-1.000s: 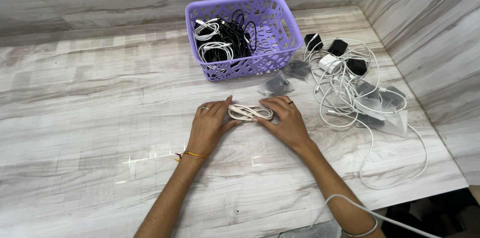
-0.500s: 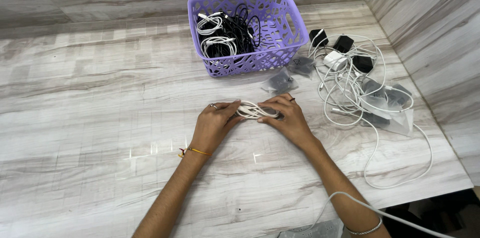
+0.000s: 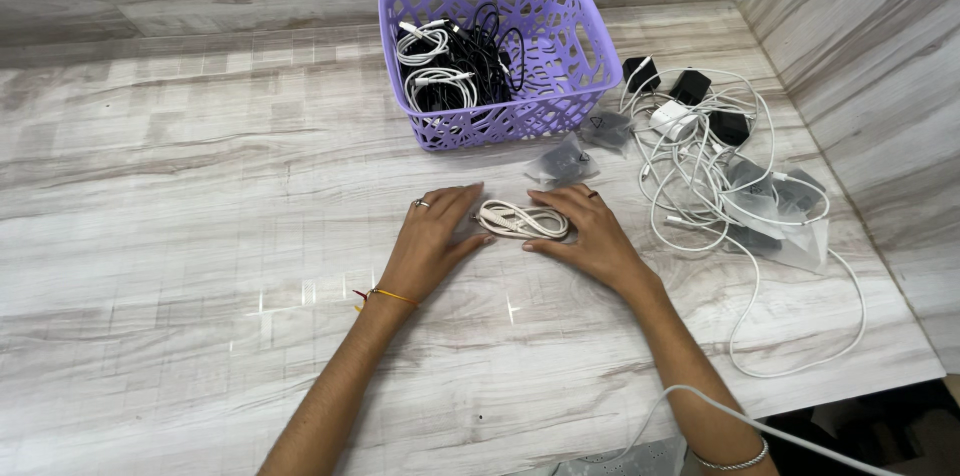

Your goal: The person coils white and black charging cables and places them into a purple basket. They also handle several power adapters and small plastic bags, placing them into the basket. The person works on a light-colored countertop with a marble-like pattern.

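Coiled cable [image 3: 522, 220] between both hands, basket [image 3: 590, 56] behind, loose cables [image 3: 700, 176] right.

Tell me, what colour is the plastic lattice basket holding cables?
Purple, the plastic lattice basket shows best in the head view.
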